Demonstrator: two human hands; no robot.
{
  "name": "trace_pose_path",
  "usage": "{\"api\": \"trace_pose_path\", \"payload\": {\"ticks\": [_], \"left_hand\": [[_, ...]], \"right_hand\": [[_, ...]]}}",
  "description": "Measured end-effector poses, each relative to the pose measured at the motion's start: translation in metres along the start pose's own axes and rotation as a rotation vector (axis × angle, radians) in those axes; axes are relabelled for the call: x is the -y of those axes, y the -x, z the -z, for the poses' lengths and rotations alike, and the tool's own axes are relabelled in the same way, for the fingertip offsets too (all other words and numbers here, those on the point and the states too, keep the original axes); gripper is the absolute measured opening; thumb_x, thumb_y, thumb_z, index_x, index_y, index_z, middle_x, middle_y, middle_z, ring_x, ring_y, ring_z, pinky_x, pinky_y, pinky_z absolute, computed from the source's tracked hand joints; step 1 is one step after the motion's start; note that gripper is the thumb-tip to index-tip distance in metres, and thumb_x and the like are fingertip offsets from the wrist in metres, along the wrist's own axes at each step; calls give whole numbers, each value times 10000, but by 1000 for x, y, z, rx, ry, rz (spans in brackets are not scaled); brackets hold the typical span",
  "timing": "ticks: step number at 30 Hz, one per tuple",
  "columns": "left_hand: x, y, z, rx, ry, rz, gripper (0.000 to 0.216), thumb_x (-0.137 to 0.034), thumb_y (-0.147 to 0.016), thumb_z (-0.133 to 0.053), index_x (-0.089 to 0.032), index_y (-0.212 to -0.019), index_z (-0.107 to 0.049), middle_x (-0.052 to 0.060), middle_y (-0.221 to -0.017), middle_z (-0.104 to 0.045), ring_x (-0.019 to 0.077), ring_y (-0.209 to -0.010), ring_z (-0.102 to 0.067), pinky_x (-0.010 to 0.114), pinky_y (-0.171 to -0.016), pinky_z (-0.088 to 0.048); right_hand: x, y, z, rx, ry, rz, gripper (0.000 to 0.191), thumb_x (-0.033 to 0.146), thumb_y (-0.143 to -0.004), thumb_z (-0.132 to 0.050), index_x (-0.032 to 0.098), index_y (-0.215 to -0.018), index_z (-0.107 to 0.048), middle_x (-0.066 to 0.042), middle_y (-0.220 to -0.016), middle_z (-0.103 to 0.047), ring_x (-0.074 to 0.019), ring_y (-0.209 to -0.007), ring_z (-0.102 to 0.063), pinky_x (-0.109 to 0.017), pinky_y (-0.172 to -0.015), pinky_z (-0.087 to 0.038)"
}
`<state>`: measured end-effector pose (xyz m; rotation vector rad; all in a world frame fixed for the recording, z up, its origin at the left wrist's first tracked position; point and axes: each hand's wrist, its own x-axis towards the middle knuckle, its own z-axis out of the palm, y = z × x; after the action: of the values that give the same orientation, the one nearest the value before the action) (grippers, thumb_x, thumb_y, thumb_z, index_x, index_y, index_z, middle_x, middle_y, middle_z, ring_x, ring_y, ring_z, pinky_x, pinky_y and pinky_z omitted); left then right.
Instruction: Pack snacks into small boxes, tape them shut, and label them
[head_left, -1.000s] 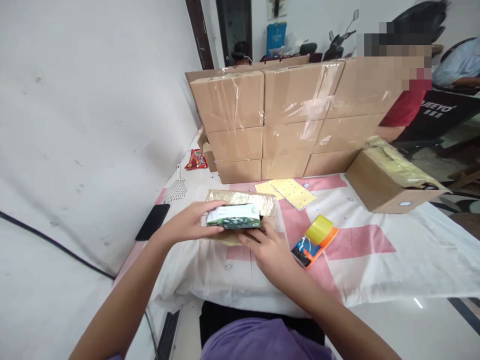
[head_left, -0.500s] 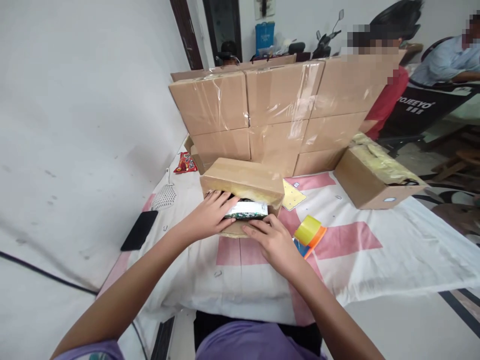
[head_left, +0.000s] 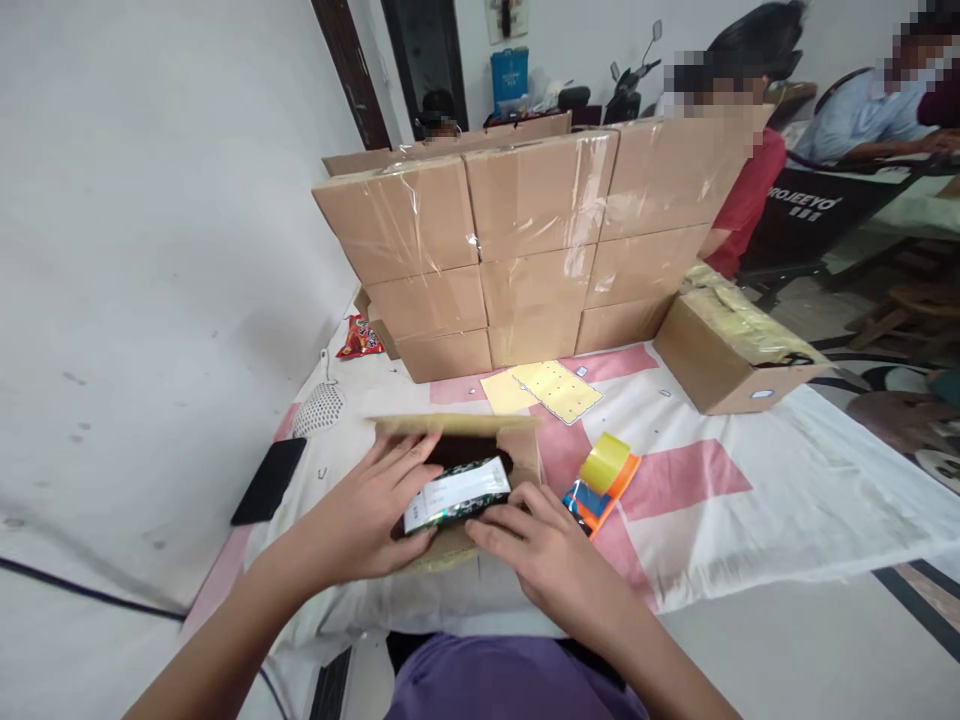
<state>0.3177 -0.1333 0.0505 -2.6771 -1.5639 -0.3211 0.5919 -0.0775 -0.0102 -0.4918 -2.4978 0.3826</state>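
Lowered again is the small open carton (head_left: 525,452): the broad panel raised half a second ago is turned out of view, and the dark mouth is exposed. By the clock around that carton, the pink-and-white cloth (head_left: 697,540) is spread underneath, and at twelve the scene is walled off by taped, stacked boxes (head_left: 540,205). At two o'clock a larger carton (head_left: 720,368) is parked, its top covered in something yellowish.

And now the hands! By the left hand (head_left: 375,508), in from nine, the left end of the green-and-white packet (head_left: 459,490) is gripped, fingers above, thumb beneath. By the right hand (head_left: 531,540), in from four, the near right corner is met with bent fingertips; whether it is pinched cannot be told. Tilted at the carton's mouth the packet is held, its right end higher.

At one o'clock yellow sheets (head_left: 559,392) are overlapped; at nine a flat black device (head_left: 268,482) is laid; at ten-thirty a red snack bag (head_left: 358,338) is seen.
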Motion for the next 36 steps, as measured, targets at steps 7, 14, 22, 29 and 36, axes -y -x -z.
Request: {"api": "trace_pose_path", "payload": {"ticks": [7, 14, 22, 29, 36], "left_hand": [[27, -21, -29, 57, -50, -49, 197, -234, -972, -578, -209, -893, -757, 106, -1646, -416, 380, -1510, -372, 612, -1169, -356], [11, -21, -47, 184, -245, 86, 407, -412, -799, -805, -221, -1155, -757, 170, -1332, -646, 381, -1167, -579, 496, -879, -475], [5, -29, -46, 322, -283, 138, 267, -439, -828, -767, -176, -863, -741, 137, -836, -748, 333, -805, -696, 391, -606, -455], [15, -36, -48, 281, -65, 91, 378, -493, -1005, -547, -210, -869, -757, 94, -846, -775, 294, -855, -731, 410, -773, -503], [16, 62, -58, -455, 340, 160, 734, -819, -933, -354, -277, -1353, -614, 124, -1218, -703, 324, -1103, -687, 485, -972, -542]], "right_hand": [[4, -8, 6, -37, -27, 51, 449, -6, -956, -462, 260, -1254, -664, -60, -1125, -749, -225, -1120, -605, -406, -955, -490], [5, -2, -10, -97, -52, 25, 426, -9, -950, -451, 251, -1221, -650, -35, -1146, -744, -205, -1074, -611, -384, -935, -449], [0, 3, -11, -128, -109, -57, 410, -8, -960, -451, 229, -1223, -657, -45, -1087, -757, -189, -1006, -638, -365, -892, -464], [-4, -2, -11, -171, -92, -82, 439, 11, -966, -469, 235, -1306, -632, -53, -1086, -741, -201, -1000, -647, -368, -878, -502], [-26, -4, -27, -497, -245, -445, 433, 289, -868, -784, 268, -1250, -581, -83, -1150, -680, -281, -1065, -652, -452, -908, -554]]}}
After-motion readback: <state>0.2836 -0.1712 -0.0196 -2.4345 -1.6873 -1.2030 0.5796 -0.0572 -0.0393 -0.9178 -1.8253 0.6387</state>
